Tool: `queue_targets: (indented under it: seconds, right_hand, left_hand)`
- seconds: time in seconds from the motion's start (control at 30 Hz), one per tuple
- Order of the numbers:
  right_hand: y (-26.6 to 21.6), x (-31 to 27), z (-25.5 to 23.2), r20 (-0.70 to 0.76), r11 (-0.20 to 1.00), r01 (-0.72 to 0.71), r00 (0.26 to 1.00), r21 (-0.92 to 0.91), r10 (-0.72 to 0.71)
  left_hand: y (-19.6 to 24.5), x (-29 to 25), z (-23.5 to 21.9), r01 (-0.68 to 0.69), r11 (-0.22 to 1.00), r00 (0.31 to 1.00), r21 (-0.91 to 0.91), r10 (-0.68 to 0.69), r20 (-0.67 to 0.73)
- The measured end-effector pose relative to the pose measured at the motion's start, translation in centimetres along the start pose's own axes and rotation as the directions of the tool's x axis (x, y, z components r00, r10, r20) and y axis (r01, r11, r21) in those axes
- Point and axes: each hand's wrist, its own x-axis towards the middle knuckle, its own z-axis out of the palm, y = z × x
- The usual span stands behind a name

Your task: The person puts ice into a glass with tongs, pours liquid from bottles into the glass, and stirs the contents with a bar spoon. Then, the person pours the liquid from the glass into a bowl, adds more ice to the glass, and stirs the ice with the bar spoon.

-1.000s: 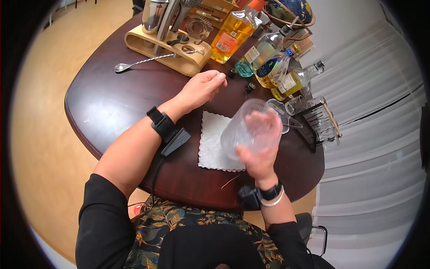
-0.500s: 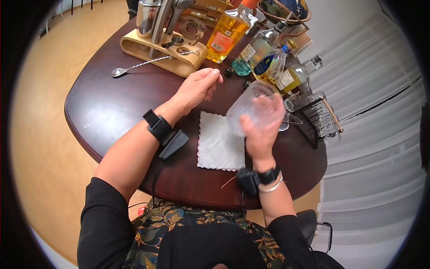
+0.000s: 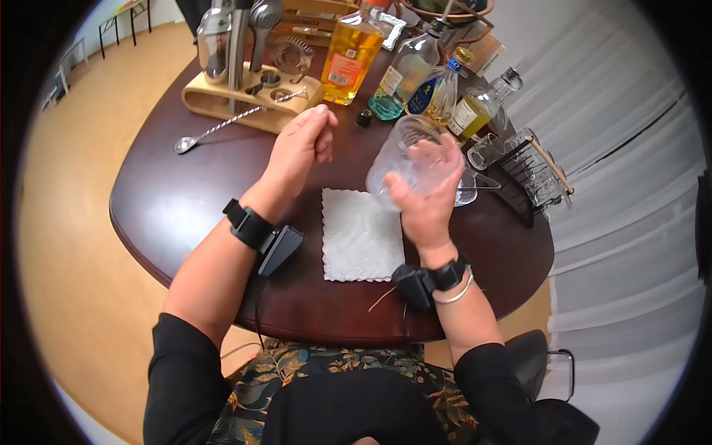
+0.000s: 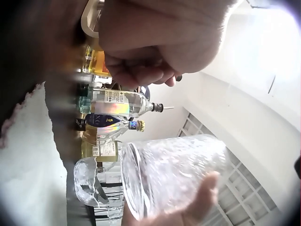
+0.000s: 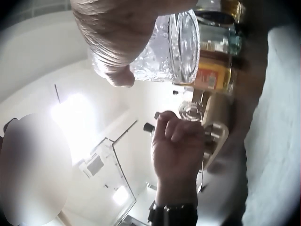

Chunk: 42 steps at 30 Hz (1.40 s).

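My right hand (image 3: pixel 429 200) grips a clear, patterned mixing glass (image 4: pixel 181 172), thumb on one side and fingers round the other. The glass is held up over the far right part of the white cloth (image 3: pixel 362 241), its thick base facing down in the left wrist view. Blur softens its outline in the head view. My left hand (image 3: pixel 300 148) is raised in front of the wooden bar-tool stand (image 3: pixel 215 100), its fingers curled in with nothing seen in them. In the right wrist view, that left hand (image 5: pixel 178 143) shows below the glass.
A twisted bar spoon (image 3: pixel 222 126) leans on the stand. Behind the hands stand several bottles, among them an orange-yellow one (image 3: pixel 352 55) and a greenish one (image 3: pixel 400 74). A small black cap (image 3: pixel 363 117) lies before them. At the right is a black rack (image 3: pixel 523 174) with glasses.
The mixing glass has moved up and away from the cloth in my right hand. My left hand has shifted slightly left, still curled. The head view has turned a little.
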Motion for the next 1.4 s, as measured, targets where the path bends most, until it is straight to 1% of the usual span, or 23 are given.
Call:
queue_targets:
  seconds: [0.07,0.1,0.2,0.27,0.33,0.5,0.6,0.67,0.73,0.77,0.87,0.9,0.97,1.0,1.03,1.07,1.13,1.17,1.2,1.23,1.27,1.3,1.4]
  right_hand:
    - [1.3,1.0,-1.3,-0.133,0.995,-0.028,0.991,-0.1,0.014]
    - [1.3,0.3,-2.1,-0.139,0.996,-0.091,0.987,-0.025,0.086]
    - [-0.4,-4.0,-2.7,0.053,0.976,-0.2,0.979,0.083,0.196]
    - [-1.6,-5.1,-1.4,0.19,0.976,-0.187,0.968,0.111,0.164]
    - [-1.9,-3.8,0.0,0.167,0.986,-0.128,0.98,0.111,0.109]
    - [1.8,1.1,-1.0,-0.176,0.999,-0.038,0.984,0.008,0.039]
    - [1.8,-1.1,-3.0,-0.095,0.99,-0.041,0.995,-0.133,0.028]
    - [0.6,-3.0,-2.7,0.101,0.979,-0.152,0.985,0.133,0.14]
    - [-0.6,-3.8,-1.8,0.278,0.799,-0.362,0.927,0.48,0.253]
    - [-0.4,-3.7,-1.4,0.272,0.779,-0.376,0.924,0.503,0.27]
    - [-2.0,-1.3,-1.1,0.406,0.239,-0.563,0.776,0.791,0.483]
    - [-1.4,-0.8,-1.3,0.397,0.182,-0.518,0.799,0.836,0.452]
    - [0.3,-1.4,-1.1,0.135,0.724,-0.376,0.92,0.579,0.369]
    - [1.0,-1.6,-1.1,0.033,0.899,-0.264,0.962,0.349,0.27]
    - [0.9,-1.5,-1.6,0.027,0.999,-0.015,1.0,-0.038,0.016]
    - [0.9,-1.2,-2.1,0.056,0.965,0.158,0.987,-0.209,-0.15]
    - [0.5,-0.7,-2.7,0.194,0.729,0.468,0.88,-0.499,-0.432]
    - [0.1,-0.8,-2.6,0.135,0.755,0.412,0.905,-0.51,-0.403]
    - [0.3,-1.2,-2.3,0.014,0.932,0.228,0.972,-0.283,-0.234]
    - [0.1,-1.4,-1.8,-0.056,0.999,0.031,0.998,-0.016,-0.032]
    - [-0.1,-1.2,-1.6,-0.066,0.953,-0.158,0.981,0.259,0.18]
    - [-0.6,-0.9,-1.8,0.048,0.657,-0.368,0.891,0.658,0.452]
    - [0.5,-0.8,-1.9,0.065,0.6,-0.35,0.894,0.719,0.444]
  left_hand:
    - [0.4,0.1,-0.1,-0.024,0.999,0.999,-0.028,0.024,-0.026]
    - [0.5,0.2,-0.3,-0.036,0.998,0.999,-0.045,0.034,-0.04]
    - [0.1,0.5,-0.6,-0.059,0.996,0.998,-0.06,0.057,-0.026]
    - [-0.4,0.4,-0.3,-0.034,0.999,0.999,-0.041,0.032,-0.038]
    - [-0.4,0.2,-0.2,-0.018,0.999,0.999,-0.027,0.017,-0.045]
    - [0.0,0.3,-0.7,-0.039,0.998,0.998,-0.048,0.037,-0.041]
    - [-0.2,0.4,-0.7,-0.03,0.998,0.999,-0.061,0.028,-0.026]
    - [-0.8,0.6,-0.7,-0.013,0.999,0.999,-0.034,0.012,-0.038]
    - [-0.9,0.3,-0.6,0.014,1.0,0.999,-0.008,-0.014,-0.036]
    - [-1.0,0.2,-0.7,0.017,1.0,0.999,-0.009,-0.017,-0.033]
    - [-0.8,0.5,-1.0,0.014,1.0,0.999,-0.014,-0.015,-0.031]
    - [-0.8,0.5,-1.3,0.014,1.0,0.999,-0.016,-0.015,-0.036]
    - [-0.7,0.7,-1.3,0.01,1.0,0.999,-0.017,-0.011,-0.034]
    - [-0.8,0.7,-1.2,0.01,1.0,0.999,-0.014,-0.011,-0.03]
    - [-0.9,0.7,-1.3,0.013,1.0,1.0,-0.012,-0.013,-0.028]
    - [-0.9,0.8,-1.4,0.011,1.0,1.0,-0.007,-0.011,-0.018]
    - [-1.2,0.8,-1.6,0.01,1.0,1.0,0.002,-0.01,-0.001]
    - [-1.2,0.7,-1.6,0.014,1.0,1.0,0.001,-0.013,-0.012]
    - [-1.1,0.6,-1.4,0.015,1.0,1.0,0.0,-0.015,-0.022]
    - [-0.9,0.6,-1.2,0.014,1.0,0.999,-0.001,-0.014,-0.031]
    - [-0.8,0.7,-1.1,0.008,1.0,1.0,0.0,-0.008,-0.029]
    - [-0.7,0.6,-1.1,0.005,1.0,1.0,0.0,-0.005,-0.028]
    - [-0.5,0.4,-0.9,0.008,1.0,0.999,0.001,-0.007,-0.033]
